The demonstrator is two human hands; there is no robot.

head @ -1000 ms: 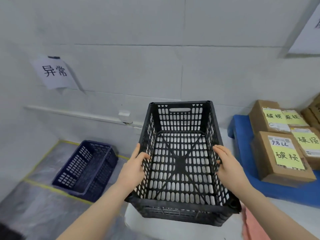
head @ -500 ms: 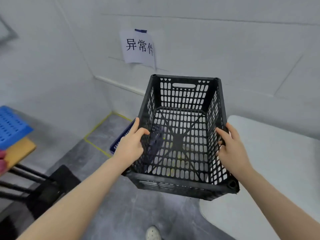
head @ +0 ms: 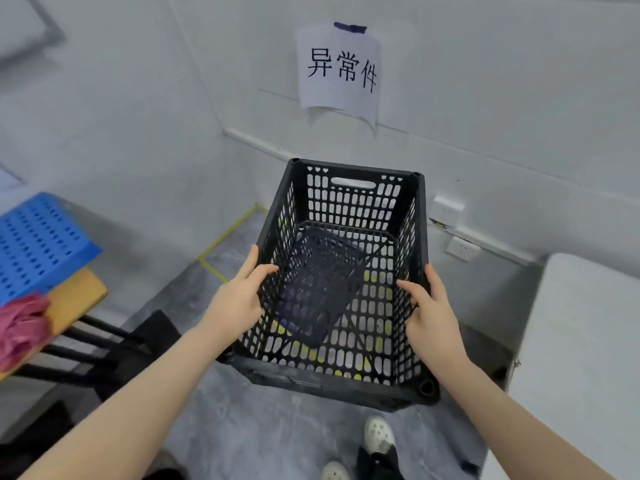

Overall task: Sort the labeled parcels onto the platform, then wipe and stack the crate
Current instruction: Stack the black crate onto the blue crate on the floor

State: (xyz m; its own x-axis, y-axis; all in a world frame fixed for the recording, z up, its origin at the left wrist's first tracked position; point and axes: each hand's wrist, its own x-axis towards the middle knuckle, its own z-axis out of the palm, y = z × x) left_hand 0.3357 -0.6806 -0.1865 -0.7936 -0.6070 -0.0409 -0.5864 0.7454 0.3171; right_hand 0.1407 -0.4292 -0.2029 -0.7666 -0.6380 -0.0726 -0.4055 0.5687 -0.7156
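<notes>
I carry an empty black perforated crate (head: 353,202) in the air over the floor. My left hand (head: 239,299) grips its left wall, thumb over the rim. My right hand (head: 429,313) grips the right wall the same way. Through the crate's open bottom I see a dark blue crate (head: 318,289) lying on the floor below, inside a yellow-taped zone (head: 225,237). No parcels are in view.
A paper sign (head: 339,71) hangs on the white wall ahead. A blue perforated panel (head: 34,244) and a pink rag (head: 20,323) lie on a wooden cart at the left. A white table (head: 581,341) stands at the right. My shoes (head: 377,434) show below.
I have turned left away from the blue platform with parcels, carrying the black crate. It now hangs over the dark blue crate on the floor.
</notes>
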